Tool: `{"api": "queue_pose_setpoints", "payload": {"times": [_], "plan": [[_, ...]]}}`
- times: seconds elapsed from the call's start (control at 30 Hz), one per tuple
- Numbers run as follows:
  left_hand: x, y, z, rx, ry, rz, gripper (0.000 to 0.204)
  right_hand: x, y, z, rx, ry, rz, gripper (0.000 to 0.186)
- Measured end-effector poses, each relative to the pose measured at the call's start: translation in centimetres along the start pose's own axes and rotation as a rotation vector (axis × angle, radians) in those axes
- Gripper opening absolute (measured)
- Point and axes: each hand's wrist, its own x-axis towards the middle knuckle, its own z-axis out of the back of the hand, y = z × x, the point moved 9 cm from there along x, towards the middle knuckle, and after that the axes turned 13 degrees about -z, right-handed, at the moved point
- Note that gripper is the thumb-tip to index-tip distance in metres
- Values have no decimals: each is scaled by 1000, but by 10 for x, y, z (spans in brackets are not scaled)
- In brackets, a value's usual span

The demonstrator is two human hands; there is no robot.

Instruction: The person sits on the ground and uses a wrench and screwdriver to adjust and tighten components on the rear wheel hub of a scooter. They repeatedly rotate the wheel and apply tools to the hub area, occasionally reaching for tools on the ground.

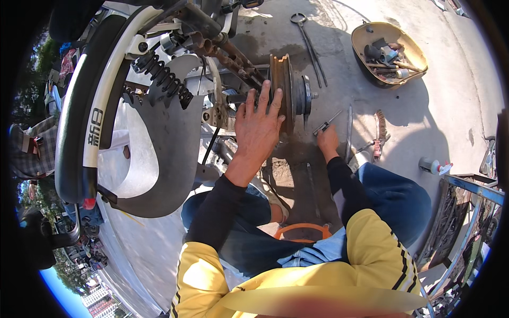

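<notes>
My left hand point(259, 117) lies with its fingers stretched out against a rusty wheel rim point(288, 95). The rim stands upright beside the vehicle's frame, and a dark hub with a threaded axle end point(307, 96) sticks out on its right. Low to the right of the rim, my right hand point(328, 140) is closed on a slim metal tool point(324, 126); its exact kind is too small to make out. A black coil-spring shock absorber point(161, 78) and a grey mudguard point(177, 159) belong to the vehicle on the left.
A tub of parts and tools point(359, 64) stands at the far right. Long tongs point(312, 47), a metal bar point(349, 132) and a brush with a red handle point(378, 143) lie on the concrete. A bottle point(428, 165) and a blue metal frame point(474, 190) are farther right.
</notes>
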Motion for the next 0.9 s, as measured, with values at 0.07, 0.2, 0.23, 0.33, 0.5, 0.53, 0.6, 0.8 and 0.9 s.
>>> {"api": "queue_pose_setpoints", "payload": {"times": [0.07, 0.2, 0.23, 0.33, 0.5, 0.53, 0.6, 0.8, 0.9], "plan": [[2, -1, -1, 17, -8, 1, 63, 2, 0, -1, 7, 5, -12, 43], [4, -6, -4, 26, -33, -42, 60, 7, -5, -4, 16, 24, -25, 41], [2, -7, -3, 26, -37, -64, 59, 8, -8, -4, 28, 30, -26, 40], [-5, -7, 0, 18, -59, -69, 54, 2, -9, 8, 18, 44, 7, 40], [-1, -3, 7, -113, -84, -26, 42, 13, -44, 84, 38, -313, 105, 44], [1, 0, 7, -155, -92, 6, 41, 19, -57, 100, 51, -379, 104, 45], [6, 5, 4, -285, -139, 74, 45, 30, -84, 121, 29, -465, 100, 45], [29, 31, -17, -429, -116, 398, 49, 13, -100, 105, 52, -347, 30, 40], [40, 31, -13, -357, -57, 435, 45, 5, -98, 70, 22, -157, 6, 39]]}}
